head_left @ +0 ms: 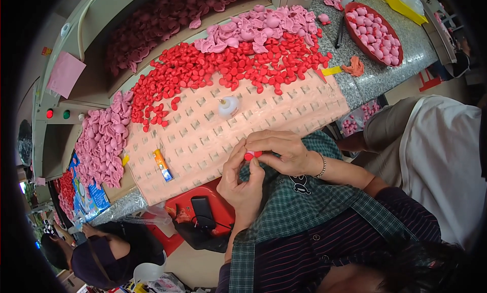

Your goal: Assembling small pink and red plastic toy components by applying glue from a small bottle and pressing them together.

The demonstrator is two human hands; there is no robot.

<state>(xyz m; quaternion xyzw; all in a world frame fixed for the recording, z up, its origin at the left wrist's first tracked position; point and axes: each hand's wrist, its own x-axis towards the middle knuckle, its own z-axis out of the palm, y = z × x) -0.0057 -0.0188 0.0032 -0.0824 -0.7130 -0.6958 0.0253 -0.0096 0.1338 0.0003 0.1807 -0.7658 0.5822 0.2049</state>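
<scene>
In front of my body, near the edge of the work surface, my left hand (pixel 241 186) and my right hand (pixel 286 150) meet. Between their fingertips they pinch a small red and pink rubbery piece (pixel 250 155); the fingers cover part of it. Beyond my hands a small white squeeze bottle (pixel 228 107) stands on the peach perforated mat (pixel 203 143). Many small red pieces (pixel 203 65) are heaped along the mat's far side. Behind them lies a pile of pink soft pieces (pixel 264 27), and another pink pile (pixel 104 141) sits to the left.
An orange and blue tube-like packet (pixel 163 165) lies on the mat. A red basket (pixel 349 22) of pink balls stands far right, with a black pen (pixel 339 35) beside it. Below the mat is a red stool (pixel 185 196) with a black case (pixel 203 212). Other people (pixel 96 257) are nearby.
</scene>
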